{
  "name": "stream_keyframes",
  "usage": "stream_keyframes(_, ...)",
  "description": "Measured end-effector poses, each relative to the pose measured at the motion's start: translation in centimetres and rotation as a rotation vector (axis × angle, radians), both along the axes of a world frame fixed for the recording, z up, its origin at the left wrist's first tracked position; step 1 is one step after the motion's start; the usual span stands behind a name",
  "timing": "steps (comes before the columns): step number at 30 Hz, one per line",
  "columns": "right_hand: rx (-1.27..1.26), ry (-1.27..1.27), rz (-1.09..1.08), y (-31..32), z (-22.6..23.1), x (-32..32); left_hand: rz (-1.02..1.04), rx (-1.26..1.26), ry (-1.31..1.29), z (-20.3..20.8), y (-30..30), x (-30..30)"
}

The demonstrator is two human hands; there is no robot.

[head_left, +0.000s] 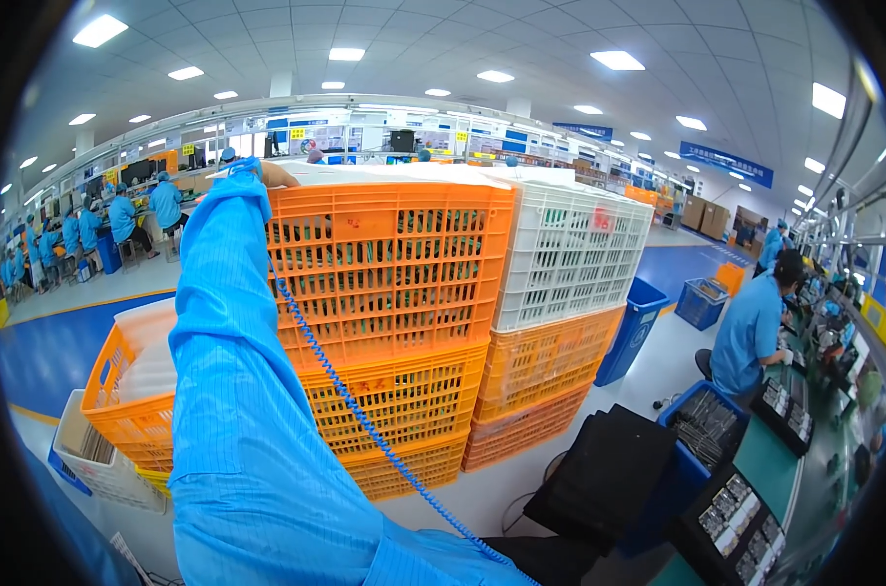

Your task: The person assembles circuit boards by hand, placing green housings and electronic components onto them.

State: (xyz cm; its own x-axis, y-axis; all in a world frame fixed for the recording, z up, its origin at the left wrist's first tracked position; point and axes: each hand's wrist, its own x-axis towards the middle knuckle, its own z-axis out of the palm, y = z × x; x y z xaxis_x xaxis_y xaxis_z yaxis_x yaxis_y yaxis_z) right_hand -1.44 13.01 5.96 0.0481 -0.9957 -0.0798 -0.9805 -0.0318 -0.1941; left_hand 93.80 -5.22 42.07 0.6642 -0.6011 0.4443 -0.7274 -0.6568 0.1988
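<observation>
My left arm, in a blue sleeve, reaches up and forward to the top of a stack of crates. At the end of it my left hand (279,176) is closed over the top left corner of an orange plastic crate (389,193); its fingertips are hidden behind the rim. Rows of green-edged parts show through this crate's slots. A white sheet (394,175) covers its top. From near my wrist a blue coiled cord (345,396) runs down to the lower edge. My right hand is out of view.
Beside it a white crate (575,254) tops another stack. At left stands a lower orange crate (130,415). Blue bins (631,332) stand right, near a black box-like object (604,479). A seated co-worker (746,337) works at a green-topped bench (760,469) holding black trays (726,527).
</observation>
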Motion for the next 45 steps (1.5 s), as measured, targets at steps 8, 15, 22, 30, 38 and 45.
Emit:
stream_keyframes(8, 0.147, 0.021, -0.025, -2.1, 1.8, 1.1, -0.082, 0.05, -0.034, 0.7, -1.3, 1.9)
stream_keyframes(15, 0.163, 0.033, -0.03, -3.1, 2.4, 2.0, -0.142, 0.084, -0.052, -0.6, -1.4, 2.1)
stream_keyframes(22, 0.132, 0.033, 0.019, -3.4, 2.2, 1.3, -0.159, -0.079, -0.059, -0.7, -1.8, -0.1)
stream_keyframes(30, 0.071, 0.032, 0.073, -3.1, 2.4, 0.4, -0.301, -0.276, -0.261, -0.3, -0.4, -3.2)
stream_keyframes(38, 0.106, -0.005, 0.031, -3.1, 3.4, 1.9, -0.317, -0.503, -0.728, 1.9, 0.0, -8.1)
stream_keyframes(45, 0.08, 0.003, 0.012, -2.7, 3.1, 2.0, -0.064, -0.596, -1.145, 5.4, -0.2, -11.2)
